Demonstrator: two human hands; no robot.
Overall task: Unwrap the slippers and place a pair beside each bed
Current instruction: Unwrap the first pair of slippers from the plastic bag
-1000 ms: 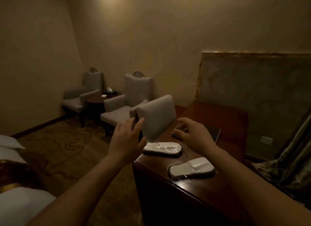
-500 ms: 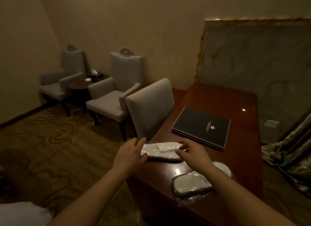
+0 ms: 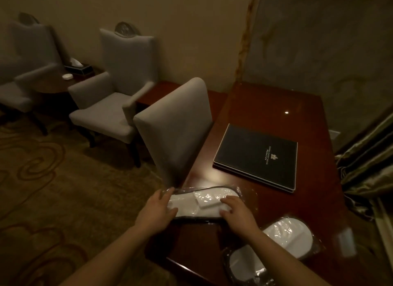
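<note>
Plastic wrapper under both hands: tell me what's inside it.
Inside the plastic wrapper lie white slippers with dark edging and a small folded white piece on top. The left hand and right hand cover both ends, so the count stays unclear.

Dim room: beige wall (image 3: 191,30), patterned carpet (image 3: 42,190), grey armchairs (image 3: 112,94) (two), glossy wooden desk (image 3: 265,102).

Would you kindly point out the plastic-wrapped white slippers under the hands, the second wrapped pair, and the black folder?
Plastic-wrapped white slippers under the hands (image 3: 204,202): head view, white upper between the hands.
Second wrapped white pair (image 3: 287,236): head view, rounded toe.
Black folder (image 3: 255,156): head view, cover centre.
</note>
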